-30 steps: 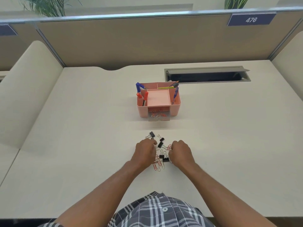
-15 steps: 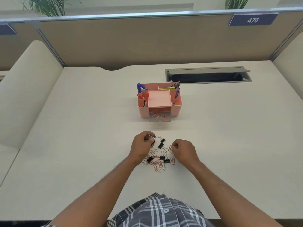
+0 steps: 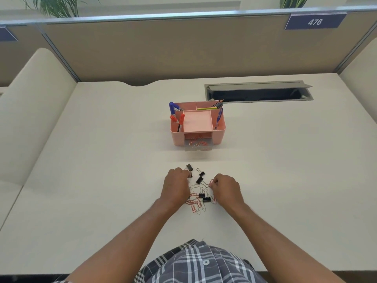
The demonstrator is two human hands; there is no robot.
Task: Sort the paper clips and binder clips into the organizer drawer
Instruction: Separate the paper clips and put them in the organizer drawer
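Picking from the clips between our hands: left hand [image 3: 177, 185] pinches a binder clip [image 3: 189, 167], right hand [image 3: 225, 187] a paper clip [image 3: 211, 182]. Light, stiff, snaggy; drawer [image 3: 198, 144] lies ahead.

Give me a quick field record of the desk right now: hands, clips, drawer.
left hand: fingers pinch a black binder clip
right hand: fingers pinch a red wire paper clip
loose pile: red paper clips and black binder clips between the hands, on the white desk
clear plastic drawer: pulled open, holds red paper clips only
pink plastic organizer: pens upright in side compartments
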